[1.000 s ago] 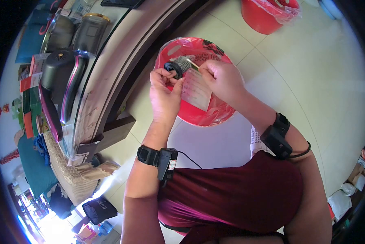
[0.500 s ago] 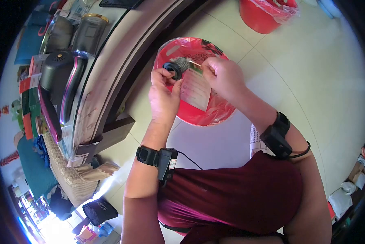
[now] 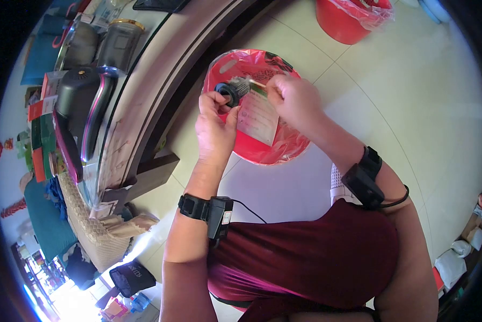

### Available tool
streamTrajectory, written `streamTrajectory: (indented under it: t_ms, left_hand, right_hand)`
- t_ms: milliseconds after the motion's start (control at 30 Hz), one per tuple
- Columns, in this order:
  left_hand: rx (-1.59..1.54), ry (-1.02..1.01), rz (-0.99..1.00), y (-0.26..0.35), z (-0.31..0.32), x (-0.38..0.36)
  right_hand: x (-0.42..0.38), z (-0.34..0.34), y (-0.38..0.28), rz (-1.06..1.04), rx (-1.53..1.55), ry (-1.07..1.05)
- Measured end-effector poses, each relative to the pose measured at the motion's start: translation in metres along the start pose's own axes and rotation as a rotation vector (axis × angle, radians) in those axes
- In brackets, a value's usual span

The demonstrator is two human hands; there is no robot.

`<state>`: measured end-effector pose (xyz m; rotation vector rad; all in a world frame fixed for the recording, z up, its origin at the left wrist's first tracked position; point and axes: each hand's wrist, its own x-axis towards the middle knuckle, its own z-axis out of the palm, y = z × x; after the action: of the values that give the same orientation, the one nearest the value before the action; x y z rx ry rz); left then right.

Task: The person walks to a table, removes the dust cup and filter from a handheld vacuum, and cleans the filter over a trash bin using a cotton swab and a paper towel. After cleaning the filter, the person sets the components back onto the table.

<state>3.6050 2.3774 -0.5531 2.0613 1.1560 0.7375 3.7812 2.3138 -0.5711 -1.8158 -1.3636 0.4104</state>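
Observation:
Over a red bin [image 3: 257, 155] lined with a clear red bag, my left hand [image 3: 217, 121] grips a small pleated filter [image 3: 240, 86] by its dark round rim [image 3: 227, 94]. The filter's grey pleats face my right hand [image 3: 294, 99]. My right hand is closed around a thin, pale stick-like tool [image 3: 258, 83], its whitish end at the pleats; its exact kind is too small to tell. Below the filter, inside the bin, lies a printed paper card [image 3: 258, 121] with a green band.
On the glass-topped table [image 3: 136, 59] at left lie a dark handheld appliance [image 3: 78, 102], a lidded canister [image 3: 119, 45] and several boxes. Another red bin [image 3: 344, 21] stands on the tiled floor at the top. White bags [image 3: 451, 266] rest at far right.
The pale tool in my right hand has shifted slightly against the pleats. My left hand keeps the filter in nearly the same place.

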Motion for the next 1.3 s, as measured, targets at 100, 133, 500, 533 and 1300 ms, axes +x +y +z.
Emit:
streamTrajectory:
  t_ms: [100, 133, 500, 533, 1300]
  left_hand:
    - [-0.005, 0.023, 0.009, -0.001, 0.000, 0.000]
    - [-0.012, 0.036, 0.013, -0.003, 0.000, 0.000]
    - [-0.217, 0.025, -0.084, 0.002, -0.001, -0.002]
    - [-0.266, 0.035, -0.094, 0.003, 0.000, -0.002]
    - [-0.373, 0.067, -0.136, -0.005, 0.005, 0.001]
  right_hand:
    - [0.000, -0.006, -0.005, 0.026, 0.038, -0.019]
    - [-0.001, -0.005, -0.007, 0.035, 0.056, -0.050]
    - [-0.002, -0.004, -0.006, 0.086, 0.101, -0.093]
    - [-0.002, -0.005, -0.006, 0.094, 0.101, -0.109]
    - [-0.002, 0.000, -0.013, 0.029, 0.115, -0.087]
